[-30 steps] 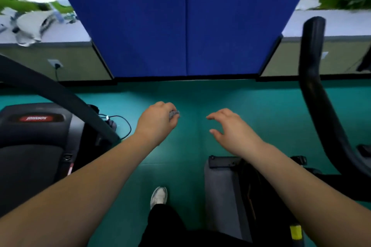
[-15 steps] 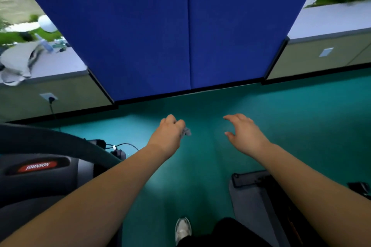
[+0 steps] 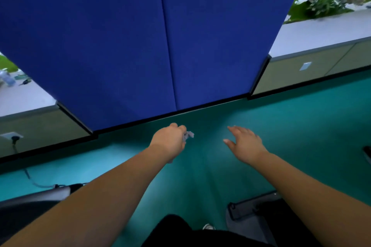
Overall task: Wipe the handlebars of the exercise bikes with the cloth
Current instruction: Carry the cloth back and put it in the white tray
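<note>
A small grey cloth [image 3: 188, 135] is bunched in the left hand [image 3: 170, 140], whose grip is clenched round it, a tuft poking out past the knuckles. The right hand [image 3: 244, 143] hovers beside it, grip released, fingers spread, holding nothing. Both hang over open teal floor [image 3: 301, 126], short of the blue panel [image 3: 140, 36]'s bottom edge. A grey machine base [image 3: 253, 212] sits at lower right.

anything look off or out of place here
Nothing looks spilled or damaged. The one oddity: no handlebar is in view. The left hand grips the cloth over bare floor, and the right hand is open beside it. A cable trails loose across the floor at left.
</note>
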